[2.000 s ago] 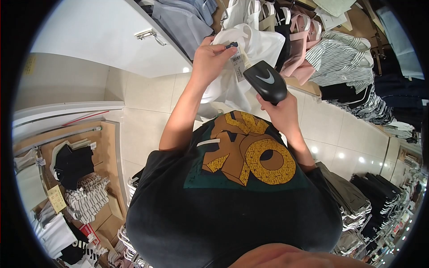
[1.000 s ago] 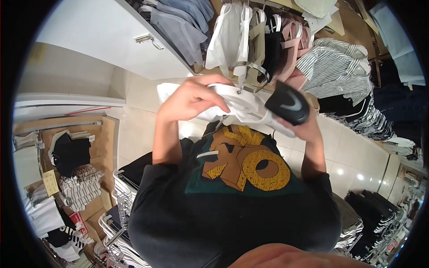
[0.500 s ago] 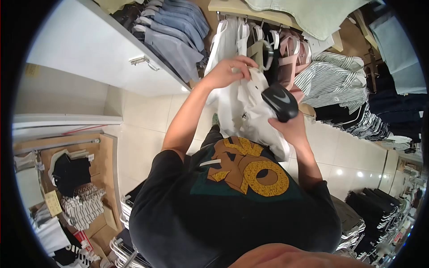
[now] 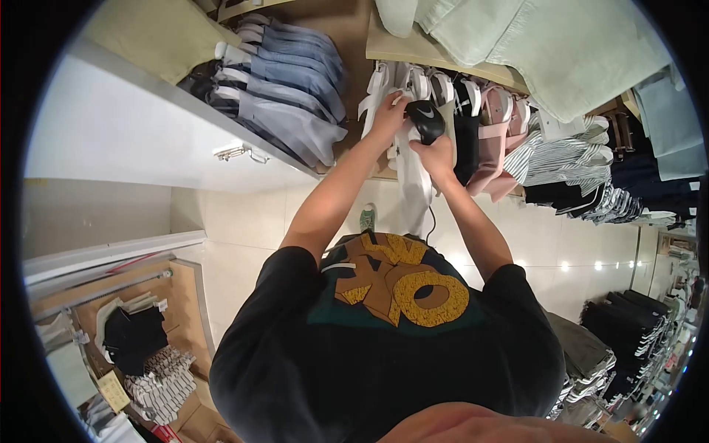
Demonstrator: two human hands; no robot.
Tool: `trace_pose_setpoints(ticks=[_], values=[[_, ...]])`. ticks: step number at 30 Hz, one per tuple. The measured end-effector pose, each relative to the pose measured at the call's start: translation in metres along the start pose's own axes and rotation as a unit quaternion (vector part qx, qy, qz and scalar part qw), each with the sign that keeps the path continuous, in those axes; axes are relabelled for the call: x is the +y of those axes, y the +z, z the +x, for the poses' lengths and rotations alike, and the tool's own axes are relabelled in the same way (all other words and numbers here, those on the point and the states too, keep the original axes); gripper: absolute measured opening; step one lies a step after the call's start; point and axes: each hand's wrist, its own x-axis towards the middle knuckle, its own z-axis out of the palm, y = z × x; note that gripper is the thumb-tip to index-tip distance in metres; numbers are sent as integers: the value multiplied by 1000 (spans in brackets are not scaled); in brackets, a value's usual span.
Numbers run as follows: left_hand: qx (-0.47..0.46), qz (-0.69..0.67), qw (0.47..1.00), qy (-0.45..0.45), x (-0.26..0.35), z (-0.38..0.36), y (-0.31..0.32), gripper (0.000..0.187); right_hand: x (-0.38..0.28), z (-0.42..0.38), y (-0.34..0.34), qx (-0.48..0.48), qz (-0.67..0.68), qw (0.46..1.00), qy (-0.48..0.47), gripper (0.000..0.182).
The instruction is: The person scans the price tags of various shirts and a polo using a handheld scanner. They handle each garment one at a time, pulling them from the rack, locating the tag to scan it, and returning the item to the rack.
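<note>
The left hand (image 4: 389,111) reaches up to the rail and is closed around the top of a white, soft fabric garment on a hanger (image 4: 408,159), which hangs among the other tops beneath the wooden shelf (image 4: 413,50). Just to its right, the right hand (image 4: 437,155) is wrapped around the grip of a black, rounded plastic handheld barcode scanner (image 4: 425,119), its head close against the same garment.

The garment looks light and limp, so it will likely sag and swing; the hanger's top or shoulders seem the firm place to hold. The scanner looks rigid and smooth, best gripped by its handle.

The left fingertips are hidden in the fabric, so the exact hold cannot be made out. The hanger hook and rail are lost among neighbouring black and pink hanging tops (image 4: 487,129), and any tag is out of sight.
</note>
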Motion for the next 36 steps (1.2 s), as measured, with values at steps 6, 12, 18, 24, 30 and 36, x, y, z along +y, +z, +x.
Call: trace_pose_setpoints(ticks=[6,12,18,24,30,36], values=[[-50,-19,998,-14,-5,62,-15,39,16,39,34,24,10,1000,15,36],[-40,-47,998,8,-33,100,-31,36,33,53,68,13,15,1000,13,40],[24,130,983,124,-45,84,-42,41,40,39,67,28,25,999,14,36],[116,285,927,215,-73,28,-45,42,9,-14,-14,-3,6,1000,-3,36],[130,517,804,264,-152,-37,-31,100,5,-108,-176,25,-20,996,-89,30],[231,580,772,123,-107,29,-13,67,34,-174,-305,9,-32,999,-2,24]])
